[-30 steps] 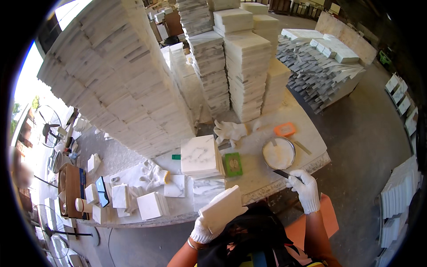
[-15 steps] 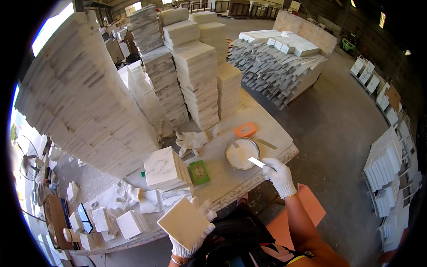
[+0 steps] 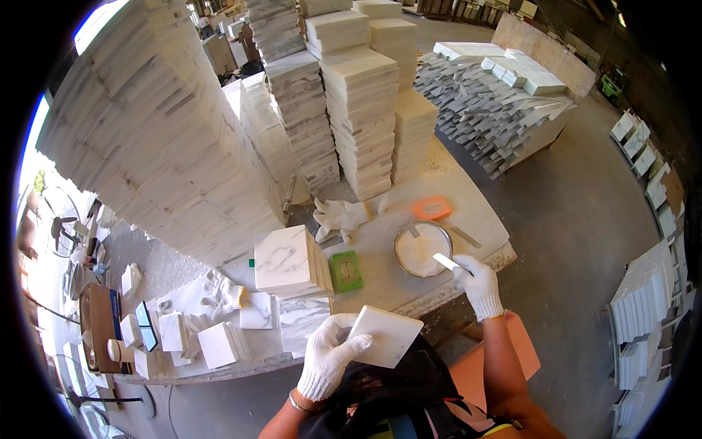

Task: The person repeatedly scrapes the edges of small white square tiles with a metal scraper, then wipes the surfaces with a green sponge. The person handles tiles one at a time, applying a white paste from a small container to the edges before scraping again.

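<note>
My left hand [image 3: 327, 357], in a white knit glove, grips a square white marble tile [image 3: 386, 335] by its left edge, with the thumb over its face. The tile is held in front of my body, near the table's edge. My right hand [image 3: 479, 285], gloved too, holds a flat whitish scraper blade [image 3: 444, 261] whose tip points left over the rim of a round metal bowl [image 3: 401, 254]. White paste or powder [image 3: 425, 254] fills the bowl, and a small flat grey piece [image 3: 414, 230] lies in it. The lower part of the scraper is hidden in my fingers.
Beside the bowl lie an orange block [image 3: 432, 208] and a green block [image 3: 346, 271]. A tile stack [image 3: 291, 256] and spare gloves [image 3: 338, 217] sit further left. Tall marble stacks [image 3: 360, 102] rise at the back. Loose tiles [image 3: 218, 344] and a phone [image 3: 147, 325] lie at the left.
My left hand has raised the tile and moved it right, turning it so another face shows. The right hand stays by the bowl with the scraper. The whole view has shifted.
</note>
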A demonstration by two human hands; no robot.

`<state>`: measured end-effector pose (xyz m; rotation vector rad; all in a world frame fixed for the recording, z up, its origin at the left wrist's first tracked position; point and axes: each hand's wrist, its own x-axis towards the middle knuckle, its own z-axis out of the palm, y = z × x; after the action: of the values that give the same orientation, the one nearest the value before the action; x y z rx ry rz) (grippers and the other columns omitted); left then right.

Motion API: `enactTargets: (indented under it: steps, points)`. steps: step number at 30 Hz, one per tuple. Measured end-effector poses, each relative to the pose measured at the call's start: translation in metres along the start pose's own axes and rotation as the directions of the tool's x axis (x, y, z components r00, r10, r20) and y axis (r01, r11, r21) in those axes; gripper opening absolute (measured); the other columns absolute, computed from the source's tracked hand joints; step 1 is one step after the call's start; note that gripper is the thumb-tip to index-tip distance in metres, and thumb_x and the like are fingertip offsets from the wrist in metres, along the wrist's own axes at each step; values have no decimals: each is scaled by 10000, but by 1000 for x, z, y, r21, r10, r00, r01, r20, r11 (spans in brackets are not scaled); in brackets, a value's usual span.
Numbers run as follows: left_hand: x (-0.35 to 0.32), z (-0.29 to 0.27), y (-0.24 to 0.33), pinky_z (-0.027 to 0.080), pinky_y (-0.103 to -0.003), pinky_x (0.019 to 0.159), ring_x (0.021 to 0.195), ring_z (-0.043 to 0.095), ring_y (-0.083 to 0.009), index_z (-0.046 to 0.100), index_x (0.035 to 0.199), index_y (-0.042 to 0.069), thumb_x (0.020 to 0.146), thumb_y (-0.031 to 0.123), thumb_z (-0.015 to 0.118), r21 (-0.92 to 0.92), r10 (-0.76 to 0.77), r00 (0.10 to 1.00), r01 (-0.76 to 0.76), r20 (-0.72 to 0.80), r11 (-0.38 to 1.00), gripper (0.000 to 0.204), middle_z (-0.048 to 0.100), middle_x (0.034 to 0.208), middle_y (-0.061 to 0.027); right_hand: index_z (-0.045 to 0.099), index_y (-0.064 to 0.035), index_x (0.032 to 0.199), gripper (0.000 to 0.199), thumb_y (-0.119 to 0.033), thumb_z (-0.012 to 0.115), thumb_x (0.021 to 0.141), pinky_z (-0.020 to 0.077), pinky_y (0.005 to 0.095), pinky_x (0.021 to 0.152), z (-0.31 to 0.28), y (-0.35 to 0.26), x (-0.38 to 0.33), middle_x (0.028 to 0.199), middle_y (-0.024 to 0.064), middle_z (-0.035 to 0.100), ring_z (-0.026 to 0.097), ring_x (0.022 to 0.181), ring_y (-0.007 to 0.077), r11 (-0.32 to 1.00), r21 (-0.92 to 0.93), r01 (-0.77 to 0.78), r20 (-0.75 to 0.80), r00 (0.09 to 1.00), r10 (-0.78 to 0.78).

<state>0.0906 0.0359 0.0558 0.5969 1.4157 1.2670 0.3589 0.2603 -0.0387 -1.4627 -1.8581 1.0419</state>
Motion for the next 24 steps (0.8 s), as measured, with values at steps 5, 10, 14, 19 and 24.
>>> enactTargets:
  steps: [5,10,14,19,24]
  points:
    - [16,17,-7,543,-320,909,1004,677,-166,631,1241,-67,918,43,729,-132,-47,999,50,25,990,355,723,1116,-109,733,-22,1219,289,-91,668,946,519,283,608,-2,-17,17,785,47,704,627,646,95,998,-59,0,55,998,3]
    - [30,29,-13,532,-315,932,1031,669,-168,634,1238,-64,931,57,728,-216,-70,997,71,15,974,343,721,1136,-107,738,-23,1203,288,-86,657,934,518,299,616,-6,-9,31,776,58,704,634,653,101,988,-149,30,78,997,-18]
    - [45,35,-20,523,-302,943,1033,646,-136,649,1246,-62,956,112,750,-225,-92,996,91,8,970,353,716,1141,-85,772,-168,1127,237,-252,695,920,560,421,679,-10,-9,43,880,149,750,717,751,334,941,-324,97,80,994,-75]
    - [50,45,-12,517,-296,949,1024,641,-133,664,1242,-64,953,112,737,-127,-78,996,71,-50,989,347,716,1124,-75,775,-187,1026,195,-319,674,923,554,506,742,5,-9,60,887,170,740,709,834,400,835,-496,238,216,965,-147]
    - [57,48,-21,520,-291,937,1003,649,-126,704,1222,-45,933,125,755,-75,-39,993,30,-112,997,340,727,1110,-71,737,-133,1141,329,-366,697,912,556,505,779,2,-33,86,957,178,746,709,891,397,815,-526,244,275,955,-108]
